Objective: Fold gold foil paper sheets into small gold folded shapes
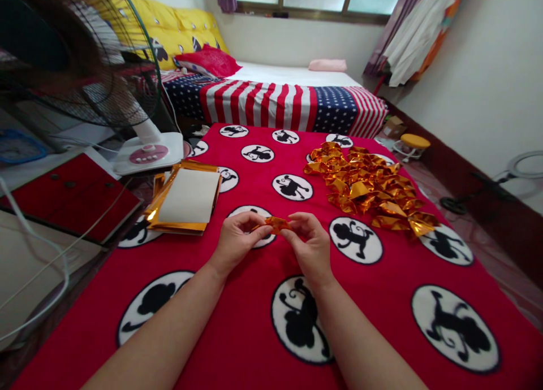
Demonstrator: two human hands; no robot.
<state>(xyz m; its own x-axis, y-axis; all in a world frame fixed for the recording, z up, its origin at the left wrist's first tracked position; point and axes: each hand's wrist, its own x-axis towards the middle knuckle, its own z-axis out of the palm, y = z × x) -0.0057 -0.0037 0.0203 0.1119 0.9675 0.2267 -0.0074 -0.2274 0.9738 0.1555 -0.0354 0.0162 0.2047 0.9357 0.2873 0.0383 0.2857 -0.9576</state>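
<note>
Your left hand (pixel 244 236) and right hand (pixel 311 243) meet over the middle of the red cloth (pixel 254 299), between its left and right edges. Fingers on both: thumb and forefinger pinching opposite ends of one small piece of gold foil (pixel 278 225). You're covering both ends of it, so only the middle shows; can't make out its full shape or folds. Your remaining fingers are curled and partly hidden behind; can't tell if they touch it.

Stack of gold-bordered sheets (pixel 189 195) sits at the cloth's left edge, hiding a bit of that edge. Pale face on top; lower sheets stick out unevenly, count unreadable.

Heap of folded foil pieces (pixel 367 181) lies by the right edge, toward the far right corner. They overlap, so single pieces are hard to separate.

Cloth's near edge is out of frame, as are your elbows. Whatever the cloth covers is hidden.

Fan (pixel 146 133) beyond the left edge is cut off by the frame, blades blurred. Bed (pixel 271 104) stands past the far edge, its lower part hidden.
</note>
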